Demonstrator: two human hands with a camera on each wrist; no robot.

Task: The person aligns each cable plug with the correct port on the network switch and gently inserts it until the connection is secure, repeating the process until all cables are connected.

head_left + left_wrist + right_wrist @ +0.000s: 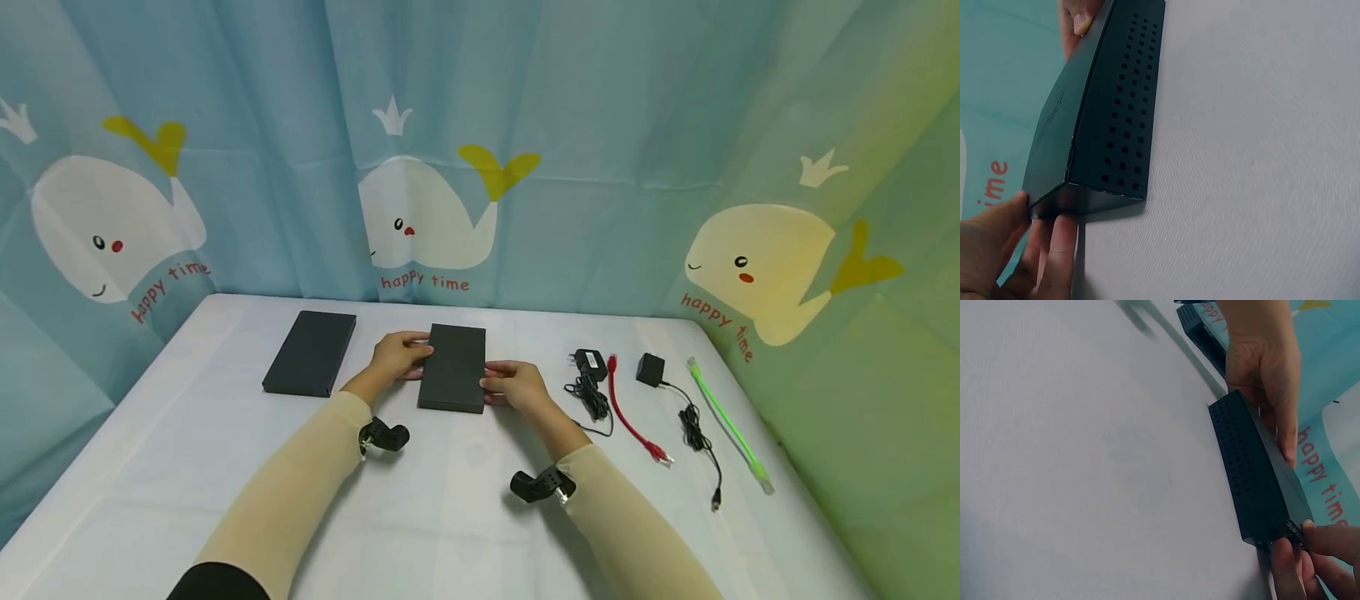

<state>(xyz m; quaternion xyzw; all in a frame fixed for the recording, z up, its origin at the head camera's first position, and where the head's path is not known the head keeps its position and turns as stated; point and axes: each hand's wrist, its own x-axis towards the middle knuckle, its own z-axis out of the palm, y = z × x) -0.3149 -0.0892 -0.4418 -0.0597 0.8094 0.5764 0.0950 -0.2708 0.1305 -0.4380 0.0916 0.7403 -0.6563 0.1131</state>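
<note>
Toward the back of the white table (435, 517), the left hand (397, 357) and right hand (517, 386) pinch opposite sides of a vented box (453, 367), right of another black box (311, 354); positioning seems underway, and the next move likely calls for settling it flat before release.

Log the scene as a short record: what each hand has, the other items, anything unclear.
Held item: black box, between both hands
Left hand: grips the box's left side
Right hand: grips its right side
Box detail: rows of small square holes along one side
Second box: flat on the white table, left of the left hand
Right of the hands, left to right: pronged adapter, red cable, cube-shaped adapter, green cable
Unclear: whether the held box touches the table
</note>
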